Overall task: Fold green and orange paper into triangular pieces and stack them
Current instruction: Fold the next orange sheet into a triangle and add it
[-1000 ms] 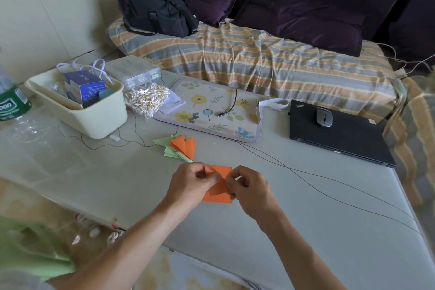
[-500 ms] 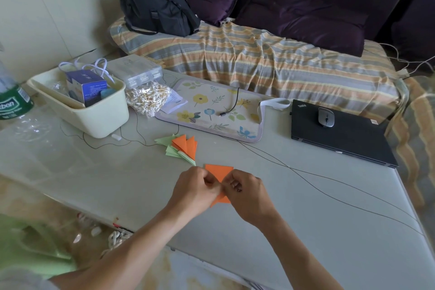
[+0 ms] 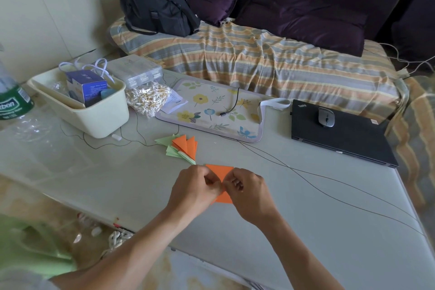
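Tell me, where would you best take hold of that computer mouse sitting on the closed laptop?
Grip the mouse across its two long curved sides, coming from above. It lies flat on the laptop lid with its humped back up, so only the sides offer purchase.

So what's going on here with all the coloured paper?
A person is folding an orange sheet at a pale table. The left hand and right hand both pinch it at its middle, working a crease. Just beyond, toward the floral mat, lies a small fanned pile of folded pieces, green and orange triangles. This sheet has not joined it yet.
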`<state>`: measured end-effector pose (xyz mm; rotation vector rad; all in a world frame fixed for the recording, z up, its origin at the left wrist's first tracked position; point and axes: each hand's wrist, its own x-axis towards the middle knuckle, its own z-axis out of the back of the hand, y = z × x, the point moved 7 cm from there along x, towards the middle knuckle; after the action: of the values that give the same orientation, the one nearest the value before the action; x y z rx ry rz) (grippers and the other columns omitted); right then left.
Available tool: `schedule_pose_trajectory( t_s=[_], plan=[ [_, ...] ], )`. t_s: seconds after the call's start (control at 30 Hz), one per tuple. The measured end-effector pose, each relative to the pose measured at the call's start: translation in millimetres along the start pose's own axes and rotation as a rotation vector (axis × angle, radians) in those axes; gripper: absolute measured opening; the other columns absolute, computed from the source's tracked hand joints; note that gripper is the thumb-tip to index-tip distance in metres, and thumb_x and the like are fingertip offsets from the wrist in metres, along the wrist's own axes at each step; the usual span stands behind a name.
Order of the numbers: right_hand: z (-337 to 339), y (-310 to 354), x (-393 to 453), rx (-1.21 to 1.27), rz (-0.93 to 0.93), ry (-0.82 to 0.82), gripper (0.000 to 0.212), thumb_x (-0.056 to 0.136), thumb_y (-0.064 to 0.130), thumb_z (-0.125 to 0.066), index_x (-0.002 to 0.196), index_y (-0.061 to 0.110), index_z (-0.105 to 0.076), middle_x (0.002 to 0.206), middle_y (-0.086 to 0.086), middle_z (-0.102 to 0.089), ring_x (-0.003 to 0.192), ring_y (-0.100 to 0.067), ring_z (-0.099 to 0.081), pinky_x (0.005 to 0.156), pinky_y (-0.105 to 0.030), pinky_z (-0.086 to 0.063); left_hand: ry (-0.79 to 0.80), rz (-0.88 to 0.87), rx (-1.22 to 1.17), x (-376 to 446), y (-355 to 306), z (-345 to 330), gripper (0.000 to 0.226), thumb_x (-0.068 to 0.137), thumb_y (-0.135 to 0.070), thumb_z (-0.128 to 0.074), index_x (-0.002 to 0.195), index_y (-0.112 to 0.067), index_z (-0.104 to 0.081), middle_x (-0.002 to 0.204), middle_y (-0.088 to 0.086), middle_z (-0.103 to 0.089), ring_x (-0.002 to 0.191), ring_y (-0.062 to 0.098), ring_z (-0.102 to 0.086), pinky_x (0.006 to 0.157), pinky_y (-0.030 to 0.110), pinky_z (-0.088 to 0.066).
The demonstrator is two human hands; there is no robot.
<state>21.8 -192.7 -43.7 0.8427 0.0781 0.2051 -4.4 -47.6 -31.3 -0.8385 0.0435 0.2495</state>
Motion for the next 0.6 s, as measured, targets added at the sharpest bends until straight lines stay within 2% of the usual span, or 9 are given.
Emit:
schedule_pose_trajectory(
  t_s=[0.23,0.4,0.5,0.6],
  plan=[
    [3.4,-3.0,-0.2,0.050,-0.055,-0.056,0.012,0.088,0.015,-0.066,0.076,0.017,-0.068,0.066,0.011,-0.063,0.066,0.005,-0.057,0.062,-0.009,-0.042,-0.057,-0.002,0.008,-0.1,-0.1,3.1,0.016,0.076,-0.025,-0.067,0.060,-0.025,-0.069,0.050,-0.017,-0.062,0.057,0.000,-0.060,0.048,0.010,-0.033],
    [2.5,-3.9,0.8,0.004,-0.038,-0.057,0.017,0.089,0.014,-0.064,0.074,0.020,-0.064,0.066,0.007,-0.062,0.062,-0.005,-0.055,0.059,-0.014,-0.042,-0.052,-0.002,0.002,-0.3,0.0,2.9,0.016,0.077,-0.028,-0.069,0.061,-0.026,-0.069,0.049,-0.019,-0.061,0.055,-0.003,-0.058,0.048,0.010,-0.033],
    [1.4,-3.0,0.6,0.018,-0.039,-0.045,0.011,0.086,0.013,-0.064,0.076,0.016,-0.066,0.073,0.005,-0.068,0.069,-0.009,-0.060,0.065,-0.018,-0.047,-0.053,-0.011,0.003,-0.8,-0.4,3.1,0.015,0.077,-0.026,-0.069,0.062,-0.025,-0.070,0.048,-0.018,-0.060,0.054,-0.003,-0.058,0.048,0.009,-0.035],
    [-0.3,-0.6,-0.5,0.049,-0.030,-0.019,0.012,0.087,0.013,-0.065,0.076,0.019,-0.065,0.077,0.006,-0.069,0.071,-0.003,-0.060,0.065,-0.010,-0.045,-0.036,-0.031,-0.006,-1.4,-3.4,3.1,0.015,0.078,-0.024,-0.067,0.064,-0.023,-0.072,0.053,-0.014,-0.064,0.056,-0.002,-0.060,0.049,0.009,-0.036]
  ],
)
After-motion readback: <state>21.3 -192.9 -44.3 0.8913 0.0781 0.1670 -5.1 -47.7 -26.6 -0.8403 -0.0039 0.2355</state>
